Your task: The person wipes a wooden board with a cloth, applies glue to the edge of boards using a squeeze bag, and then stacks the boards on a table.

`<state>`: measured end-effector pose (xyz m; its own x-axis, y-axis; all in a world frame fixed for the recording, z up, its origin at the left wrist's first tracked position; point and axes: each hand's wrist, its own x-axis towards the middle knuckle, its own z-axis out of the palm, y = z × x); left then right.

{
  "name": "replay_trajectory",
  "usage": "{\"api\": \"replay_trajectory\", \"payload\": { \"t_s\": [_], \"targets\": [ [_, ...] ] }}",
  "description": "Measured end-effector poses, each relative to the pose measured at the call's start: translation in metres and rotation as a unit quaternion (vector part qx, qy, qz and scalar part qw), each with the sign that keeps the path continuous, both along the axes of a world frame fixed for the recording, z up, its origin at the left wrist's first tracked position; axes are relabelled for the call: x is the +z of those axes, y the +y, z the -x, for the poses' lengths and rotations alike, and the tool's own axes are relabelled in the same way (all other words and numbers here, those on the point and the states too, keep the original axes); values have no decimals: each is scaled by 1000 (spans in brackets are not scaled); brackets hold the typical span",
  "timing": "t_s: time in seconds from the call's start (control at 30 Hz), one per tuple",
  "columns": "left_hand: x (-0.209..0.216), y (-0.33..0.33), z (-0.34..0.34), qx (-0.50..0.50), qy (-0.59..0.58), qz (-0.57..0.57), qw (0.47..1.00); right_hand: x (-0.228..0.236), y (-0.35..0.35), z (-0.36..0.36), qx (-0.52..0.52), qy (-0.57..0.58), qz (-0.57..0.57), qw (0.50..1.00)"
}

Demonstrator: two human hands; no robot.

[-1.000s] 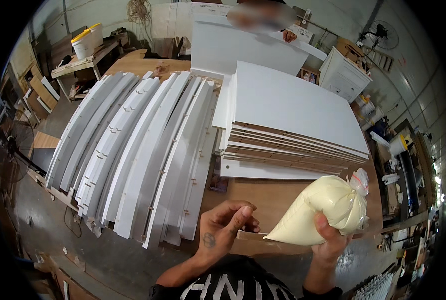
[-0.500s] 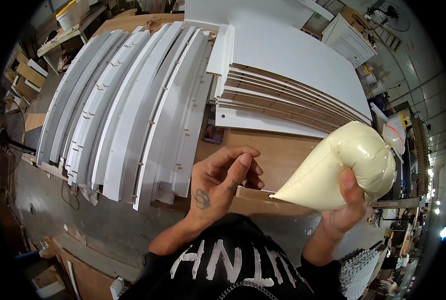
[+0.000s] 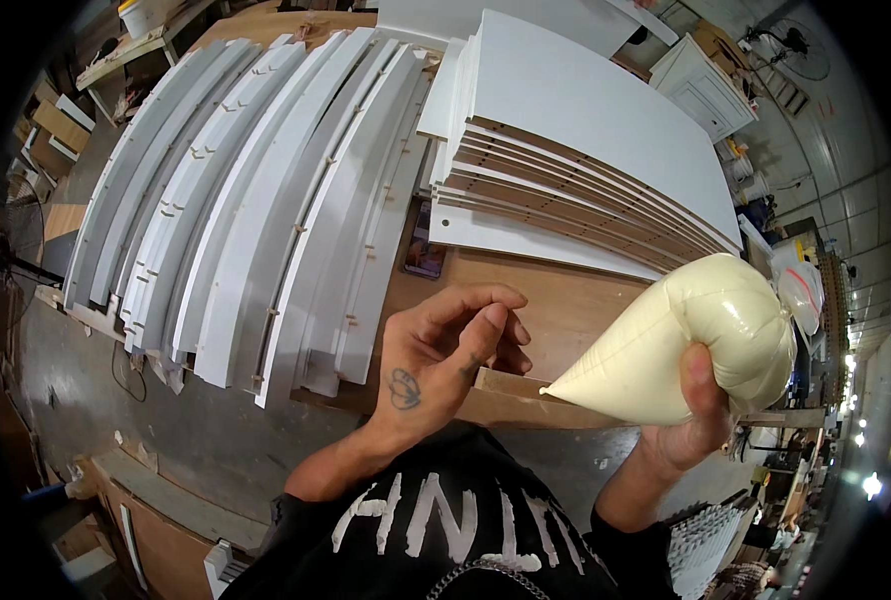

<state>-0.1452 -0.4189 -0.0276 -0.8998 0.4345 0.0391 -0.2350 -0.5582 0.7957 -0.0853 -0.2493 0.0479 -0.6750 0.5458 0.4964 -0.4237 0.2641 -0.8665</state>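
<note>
on the table (image 3: 506, 280), white strips (image 3: 296, 210) line the left edge; white boards (image 3: 606, 120) lie toward the right. the cream-coloured bag (image 3: 656, 340), held by the near edge toward the right corner, looks soft, fairly heavy, probably slippery and burstable: best cradled under its bulge. the right hand (image 3: 701, 420) cups it there; the left hand (image 3: 436, 350) is loosely open, half curled, nothing seen in it.

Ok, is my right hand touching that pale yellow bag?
Touching. The head view shows your right hand cupping the pale yellow bag, the thumb lying across its surface.
</note>
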Motion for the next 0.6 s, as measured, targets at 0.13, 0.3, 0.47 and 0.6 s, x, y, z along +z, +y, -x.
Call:
{"api": "replay_trajectory", "payload": {
  "t_s": [0.13, 0.3, 0.47, 0.6],
  "targets": [
    [1, 0, 0, 1, -2, 1, 1000, -3, 3, -3, -26, -17, -20, 999],
    [0, 1, 1, 4, 4, 2, 1000, -1, 2, -1, -5, 0, 17, 1000],
    [0, 2, 1, 5, 0, 7, 1000, -3, 4, -3, -8, -15, 24, 1000],
    [1, 2, 1, 10, 2, 6, 1000, -10, 19, -9, 0, -47, -99, 994]
  ]
}}
